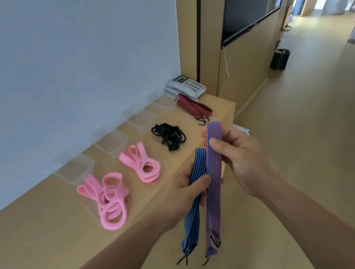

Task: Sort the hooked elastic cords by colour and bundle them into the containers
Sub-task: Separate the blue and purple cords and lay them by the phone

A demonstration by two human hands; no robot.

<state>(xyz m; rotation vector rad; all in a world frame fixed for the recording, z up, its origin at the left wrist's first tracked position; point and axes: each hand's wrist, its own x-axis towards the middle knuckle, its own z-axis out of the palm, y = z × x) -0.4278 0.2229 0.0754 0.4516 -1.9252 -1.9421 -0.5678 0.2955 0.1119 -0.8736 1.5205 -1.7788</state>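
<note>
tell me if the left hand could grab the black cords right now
Probably not yet: the left hand grips the blue striped cord. Otherwise nothing lies between it and the black cords on the counter.

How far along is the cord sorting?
Done: pink cords, black cords and red cords lie in separate piles on the table. In hand: left hand grips a blue cord, right hand pinches a purple cord. Left: the containers look empty, so bundling remains.
</note>
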